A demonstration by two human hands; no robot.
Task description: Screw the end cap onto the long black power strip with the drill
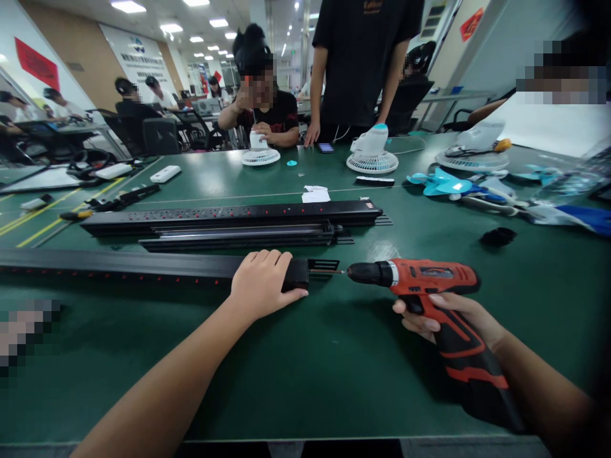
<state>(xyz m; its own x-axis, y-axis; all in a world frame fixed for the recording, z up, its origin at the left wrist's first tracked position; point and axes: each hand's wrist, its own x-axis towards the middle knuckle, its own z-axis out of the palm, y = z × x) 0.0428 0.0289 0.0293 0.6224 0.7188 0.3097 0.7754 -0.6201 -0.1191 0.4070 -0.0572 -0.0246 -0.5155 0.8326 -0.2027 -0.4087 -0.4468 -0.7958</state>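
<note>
My left hand (262,283) is wrapped over the right end of a long black bar (143,264) lying on the green table. Red dots run along the bar's near side, and several thin black prongs stick out past its end. In my right hand (458,315) is a red and black cordless drill (434,277), gripped by its handle. The drill lies level and points left. A thin bit reaches from its chuck towards the prongs; whether it touches the bar's end I cannot make out.
Behind the bar lie a second black bar (238,215) with red dots and a dark rail (248,235). White fan parts (372,156) stand farther back, near two people. Blue plastic pieces (439,183) and a small black part (498,236) lie at right. A screwdriver (76,215) rests at left.
</note>
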